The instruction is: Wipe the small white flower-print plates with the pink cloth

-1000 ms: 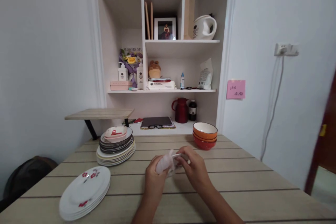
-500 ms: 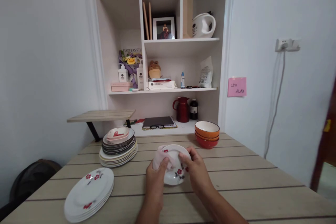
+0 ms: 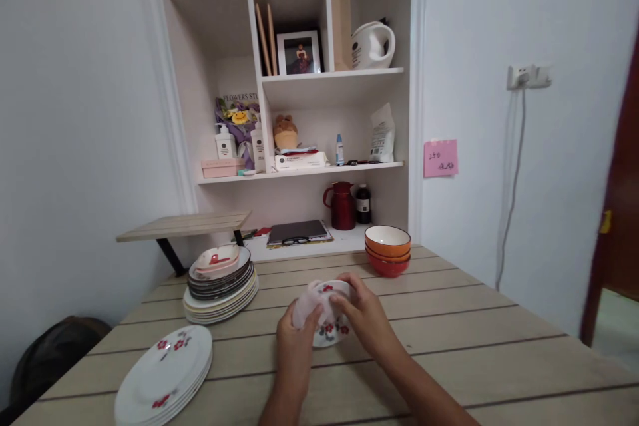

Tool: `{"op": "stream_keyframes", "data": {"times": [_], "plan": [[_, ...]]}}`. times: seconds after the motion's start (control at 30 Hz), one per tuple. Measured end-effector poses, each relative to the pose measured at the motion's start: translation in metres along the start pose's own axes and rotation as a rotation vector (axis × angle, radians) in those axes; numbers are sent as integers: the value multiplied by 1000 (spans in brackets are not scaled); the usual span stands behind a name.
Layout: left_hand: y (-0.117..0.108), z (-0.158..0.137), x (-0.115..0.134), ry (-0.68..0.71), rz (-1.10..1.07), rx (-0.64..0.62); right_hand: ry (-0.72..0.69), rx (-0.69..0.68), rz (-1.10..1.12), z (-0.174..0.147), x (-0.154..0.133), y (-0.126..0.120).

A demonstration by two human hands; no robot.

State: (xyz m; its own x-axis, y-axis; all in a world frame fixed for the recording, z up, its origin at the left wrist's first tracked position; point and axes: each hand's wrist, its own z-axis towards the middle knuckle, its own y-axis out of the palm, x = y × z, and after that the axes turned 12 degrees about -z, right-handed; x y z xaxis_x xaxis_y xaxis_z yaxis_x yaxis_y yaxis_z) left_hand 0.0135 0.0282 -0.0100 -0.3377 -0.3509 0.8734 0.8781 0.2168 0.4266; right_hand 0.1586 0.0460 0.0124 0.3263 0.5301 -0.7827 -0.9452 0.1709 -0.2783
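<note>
A small white plate with red flowers and dark leaves is held up above the wooden table. My right hand grips its right rim, thumb on the face and fingers behind. On the left side, my left hand is closed on a pale pinkish cloth, pressing it against the plate with the thumb in front. The cloth covers the plate's left part. To the left lies a stack of larger white flowered plates.
Behind that stack stands a taller pile of plates topped by small square dishes. Orange and red bowls are nested at the back right. A raised wooden shelf overhangs the back left; a red jug stands in the cabinet.
The plate has turned clockwise in my hands, its flowers shifting round. My right fingers have moved slightly along the rim. The whole view has shifted a little.
</note>
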Motion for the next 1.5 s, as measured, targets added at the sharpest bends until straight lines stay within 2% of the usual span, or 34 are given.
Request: {"op": "stream_keyframes", "data": {"times": [0.07, 0.13, 0.2, 0.3, 0.4, 0.53, 0.67, 0.8, 0.9, 1.0, 1.17, 1.23, 1.3, 1.4, 1.5], "plan": [[0, -1, 1, 85, 72, -48, -139, -27, -211, 1, -3, -7], [0, -2, 1, 165, 117, -77, -220, -39, -337, 1, -5, -12], [-1, -2, 2, 199, 130, -99, -250, -46, -375, 2, -6, -15], [0, -3, 6, 134, 94, -125, -249, -54, -299, 2, -8, -15], [2, -3, 11, 21, 22, -116, -142, -36, -102, 0, -7, -8], [3, -4, 11, -79, -59, -41, 96, 37, 280, -5, -4, 9], [2, -5, 4, -87, -25, 13, 281, 120, 579, -7, -4, 19], [3, -6, 1, -82, 7, 10, 433, 187, 776, -7, -7, 21], [3, -7, 2, -70, 15, 28, 478, 109, 799, -6, -6, 19], [2, -6, 2, -35, 45, 55, 386, -22, 619, -4, -2, 12], [1, -4, 3, 55, 128, 10, -43, 49, -87, 3, -2, -9], [0, -3, 4, 174, 185, -35, -182, 36, -277, 3, -5, -17], [-4, -2, 5, 365, 288, -111, -290, 7, -427, 2, -8, -21], [-10, -1, 6, 604, 444, -227, -368, -34, -605, 1, -10, -23], [-13, 1, 4, 651, 479, -254, -354, -50, -598, 1, -9, -22]]}}
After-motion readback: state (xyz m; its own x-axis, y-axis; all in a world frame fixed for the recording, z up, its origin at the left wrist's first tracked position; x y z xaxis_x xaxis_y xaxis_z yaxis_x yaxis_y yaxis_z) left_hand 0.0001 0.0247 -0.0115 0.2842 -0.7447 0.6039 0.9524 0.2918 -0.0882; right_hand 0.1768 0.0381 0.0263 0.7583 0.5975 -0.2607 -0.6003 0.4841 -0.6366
